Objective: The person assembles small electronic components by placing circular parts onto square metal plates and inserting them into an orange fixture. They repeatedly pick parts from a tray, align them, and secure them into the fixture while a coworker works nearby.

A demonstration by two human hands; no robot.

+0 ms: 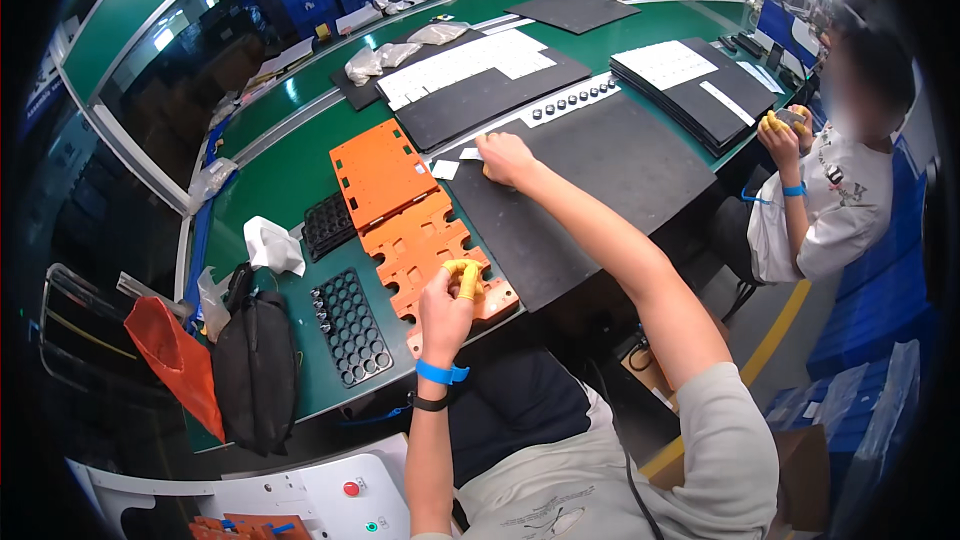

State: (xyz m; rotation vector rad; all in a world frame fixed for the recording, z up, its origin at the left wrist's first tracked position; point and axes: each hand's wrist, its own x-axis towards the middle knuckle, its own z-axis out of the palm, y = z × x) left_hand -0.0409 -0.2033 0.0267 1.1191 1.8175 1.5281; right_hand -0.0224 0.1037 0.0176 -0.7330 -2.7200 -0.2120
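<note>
My left hand (447,312), with yellow finger cots and a blue wrist strap, is over the near end of an orange fixture (415,240). Its fingers are pinched together; whatever they hold is too small or hidden to make out. The fixture has notched edges, and its orange hinged-looking cover plate (378,172) lies at the far end. My right hand (508,160) reaches across a black mat (600,190) with fingers curled, their tips hidden. Beside its fingertips is a small white card (470,153), and a second white card (445,170) lies nearer the fixture.
A black tray with round pockets (352,328) stands left of the fixture, another dark tray (328,225) behind it. A white strip (575,100) carries several black round parts. Black boards with white sheets (470,70) lie beyond. A co-worker (830,180) sits at the right.
</note>
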